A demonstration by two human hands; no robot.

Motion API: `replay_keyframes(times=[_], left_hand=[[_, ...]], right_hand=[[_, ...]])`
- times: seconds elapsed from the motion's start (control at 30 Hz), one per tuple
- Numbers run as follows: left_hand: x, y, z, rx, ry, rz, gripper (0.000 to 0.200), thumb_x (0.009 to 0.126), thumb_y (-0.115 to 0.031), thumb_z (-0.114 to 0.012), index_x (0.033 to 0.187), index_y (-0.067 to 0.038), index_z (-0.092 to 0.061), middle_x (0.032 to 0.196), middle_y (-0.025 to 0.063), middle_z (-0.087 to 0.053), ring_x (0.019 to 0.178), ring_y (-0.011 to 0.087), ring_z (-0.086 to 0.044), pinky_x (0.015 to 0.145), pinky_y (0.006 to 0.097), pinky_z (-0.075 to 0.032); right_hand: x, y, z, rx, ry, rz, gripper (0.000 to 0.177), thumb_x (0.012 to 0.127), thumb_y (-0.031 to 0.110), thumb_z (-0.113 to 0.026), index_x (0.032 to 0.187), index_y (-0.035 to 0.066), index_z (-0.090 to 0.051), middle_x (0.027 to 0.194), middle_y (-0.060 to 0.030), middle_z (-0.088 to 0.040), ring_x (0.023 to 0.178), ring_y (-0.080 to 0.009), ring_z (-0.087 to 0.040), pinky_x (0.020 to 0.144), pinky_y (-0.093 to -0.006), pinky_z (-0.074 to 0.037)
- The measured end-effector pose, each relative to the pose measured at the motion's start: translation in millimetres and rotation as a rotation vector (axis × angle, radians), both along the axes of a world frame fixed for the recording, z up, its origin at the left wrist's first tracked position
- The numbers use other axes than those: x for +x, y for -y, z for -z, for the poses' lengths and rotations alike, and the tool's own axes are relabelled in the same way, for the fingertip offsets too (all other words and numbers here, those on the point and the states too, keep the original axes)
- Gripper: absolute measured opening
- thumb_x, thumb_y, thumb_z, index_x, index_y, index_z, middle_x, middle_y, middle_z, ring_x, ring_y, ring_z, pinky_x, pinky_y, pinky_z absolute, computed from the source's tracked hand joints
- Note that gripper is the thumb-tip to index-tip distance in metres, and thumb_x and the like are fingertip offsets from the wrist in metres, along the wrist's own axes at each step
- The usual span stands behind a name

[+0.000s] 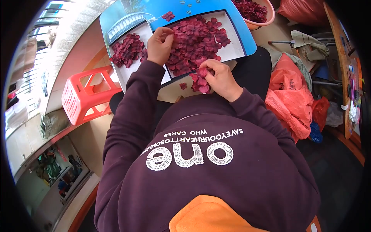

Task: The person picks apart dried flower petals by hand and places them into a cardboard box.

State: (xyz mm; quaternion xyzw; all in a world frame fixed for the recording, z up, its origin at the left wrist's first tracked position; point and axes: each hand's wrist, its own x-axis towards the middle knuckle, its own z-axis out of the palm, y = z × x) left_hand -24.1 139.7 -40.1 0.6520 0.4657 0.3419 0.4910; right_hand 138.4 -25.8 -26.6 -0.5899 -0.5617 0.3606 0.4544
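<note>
Dark red artificial flower pieces (195,33) are heaped in the larger white tray section (232,31) on a blue tabletop (247,40). A smaller heap of flower pieces (127,50) lies in the left tray section (123,73). At the large heap's left edge, my left hand (160,44) has thumb and fingertips pinched together; what is between them is too small to make out. My right hand (222,79) grips a bunch of red flower pieces (199,82) at the tray's near edge. One loose flower (168,16) rests on the tabletop beyond the tray.
A pink stool (77,96) stands at the left. At the top right is a pink basin (266,17) holding more red flower pieces. Red plastic bags (290,92) lie on the right, close to my right elbow. Another small flower (183,86) lies below the tray.
</note>
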Motion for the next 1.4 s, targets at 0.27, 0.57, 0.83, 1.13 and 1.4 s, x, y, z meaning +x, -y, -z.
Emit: replay_keyframes(times=[0.27, 0.57, 0.83, 1.13, 1.4], left_hand=[[11.1, 61.9, -27.9, -0.093, 0.409, -0.121, 0.011, 0.083, 0.002, -0.06, 0.093, 0.0, -0.062, 0.083, 0.0058, -0.063, 0.067, 0.0094, -0.056, 0.061, 0.0178, -0.046], [7.2, 100.7, -30.8, -0.119, 0.591, -0.252, 0.018, 0.079, 0.006, -0.063, 0.095, 0.0, -0.062, 0.083, 0.0072, -0.065, 0.067, 0.0094, -0.058, 0.06, 0.0171, -0.046], [-15.0, 108.1, -13.7, -0.162, 0.602, -0.349, 0.015, 0.081, 0.005, -0.06, 0.096, 0.0, -0.063, 0.081, 0.0078, -0.065, 0.066, 0.0102, -0.058, 0.06, 0.0191, -0.046], [-8.9, 125.5, -13.5, 0.33, 0.178, -0.314, 0.013, 0.083, 0.0, -0.06, 0.095, 0.0, -0.065, 0.08, 0.0073, -0.065, 0.065, 0.01, -0.058, 0.059, 0.02, -0.047], [2.0, 120.4, -15.5, 0.07, 0.362, -0.349, 0.011, 0.084, -0.002, -0.061, 0.094, 0.001, -0.066, 0.079, 0.0067, -0.067, 0.063, 0.0091, -0.058, 0.055, 0.0189, -0.046]], right_hand=[[-8.9, -5.1, 2.2, 0.115, 0.064, 0.029, 0.009, 0.076, 0.0, -0.059, 0.084, 0.003, -0.062, 0.075, -0.0003, -0.059, 0.057, -0.0102, -0.042, 0.054, -0.0226, -0.035], [-31.5, -2.1, -12.6, 0.205, 0.259, -0.023, 0.006, 0.071, 0.001, -0.056, 0.077, 0.003, -0.058, 0.072, -0.0077, -0.06, 0.059, -0.0232, -0.053, 0.056, -0.0325, -0.042], [-43.4, -8.9, -13.9, 0.056, 0.251, -0.037, 0.007, 0.074, 0.001, -0.06, 0.081, 0.002, -0.061, 0.065, -0.0019, -0.057, 0.05, -0.0115, -0.044, 0.047, -0.0245, -0.036], [-61.6, -18.6, -24.4, 0.131, 0.398, 0.0, 0.006, 0.074, 0.001, -0.06, 0.08, 0.001, -0.061, 0.062, -0.0014, -0.057, 0.052, -0.0097, -0.046, 0.047, -0.023, -0.038], [-47.1, -27.0, -16.0, 0.026, 0.081, 0.105, 0.005, 0.075, -0.001, -0.06, 0.079, 0.001, -0.061, 0.063, -0.0007, -0.057, 0.052, -0.0072, -0.045, 0.047, -0.0193, -0.037]])
